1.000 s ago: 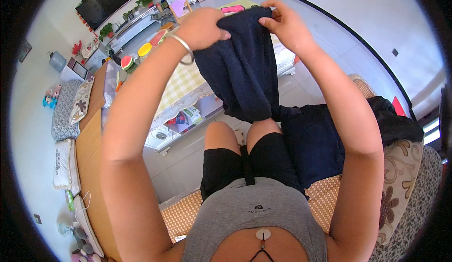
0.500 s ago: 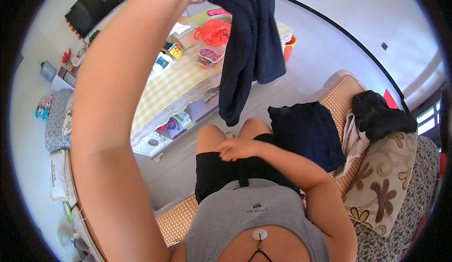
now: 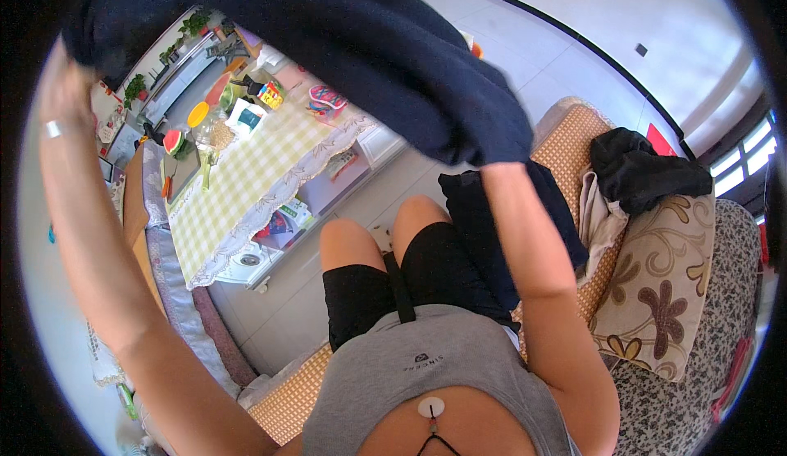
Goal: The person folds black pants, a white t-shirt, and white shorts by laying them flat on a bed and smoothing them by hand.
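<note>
A seated person holds a dark navy garment (image 3: 344, 38) stretched high overhead, across the top of the view. Its long axis runs from upper left down to the right. The left hand (image 3: 61, 99), with a ring on one finger, is raised at the far left, touching the garment's left end; its fingers vanish into the cloth, so I cannot tell how tightly they close. The right forearm rises into the cloth's lower right end, where the right hand is hidden, so its grip cannot be told. Below lie a second dark folded garment (image 3: 492, 226) on the woven sofa seat (image 3: 574, 152) beside the right thigh, and a table (image 3: 246, 185) with a checked cloth ahead.

Half a second ago the garment hung down from the left hand alone, while the right hand rested at the lap; now it is spread between both arms.
</note>
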The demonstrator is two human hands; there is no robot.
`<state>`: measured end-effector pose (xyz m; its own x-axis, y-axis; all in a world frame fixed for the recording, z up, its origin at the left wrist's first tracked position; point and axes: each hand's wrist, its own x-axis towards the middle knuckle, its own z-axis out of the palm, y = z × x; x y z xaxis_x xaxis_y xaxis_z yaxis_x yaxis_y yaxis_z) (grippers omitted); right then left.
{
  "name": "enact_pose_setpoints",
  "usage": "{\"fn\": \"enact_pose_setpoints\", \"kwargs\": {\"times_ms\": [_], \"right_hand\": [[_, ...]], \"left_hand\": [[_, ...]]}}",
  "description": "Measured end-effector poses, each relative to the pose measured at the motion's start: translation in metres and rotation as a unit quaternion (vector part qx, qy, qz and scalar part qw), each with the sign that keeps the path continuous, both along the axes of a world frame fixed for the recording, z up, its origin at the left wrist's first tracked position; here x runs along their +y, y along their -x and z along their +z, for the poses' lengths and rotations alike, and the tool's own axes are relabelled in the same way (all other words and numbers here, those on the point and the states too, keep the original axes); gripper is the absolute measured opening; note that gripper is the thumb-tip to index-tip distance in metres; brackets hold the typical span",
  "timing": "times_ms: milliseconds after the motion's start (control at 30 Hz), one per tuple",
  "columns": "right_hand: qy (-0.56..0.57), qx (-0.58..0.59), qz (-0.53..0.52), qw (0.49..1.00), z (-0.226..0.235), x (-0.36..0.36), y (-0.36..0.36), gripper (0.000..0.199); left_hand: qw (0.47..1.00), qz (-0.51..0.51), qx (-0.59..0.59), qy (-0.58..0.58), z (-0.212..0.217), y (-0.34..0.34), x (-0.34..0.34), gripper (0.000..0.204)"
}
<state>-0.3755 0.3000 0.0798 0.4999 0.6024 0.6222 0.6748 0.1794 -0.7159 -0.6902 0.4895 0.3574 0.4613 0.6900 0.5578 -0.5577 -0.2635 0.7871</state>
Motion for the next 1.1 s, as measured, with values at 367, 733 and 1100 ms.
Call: {"fn": "enact_pose_setpoints", "kwargs": {"times_ms": [367,733,1100], "right_hand": [[-0.119,0.663,0.033,0.738,-0.163,-0.224,-0.068,0.038],[0.07,-0.039,-0.401,0.913,-0.102,-0.246,-0.01,0.03],[0.316,-0.053,-0.003,0.947,-0.179,-0.086,0.118,0.035]], "left_hand": [[0.909,0.021,0.269,0.319,-0.356,0.084,-0.04,0.046],[0.854,-0.021,0.324,0.406,-0.4,0.137,-0.035,0.039],[0.765,0.105,0.623,0.126,-0.462,0.156,-0.028,0.045]]}}
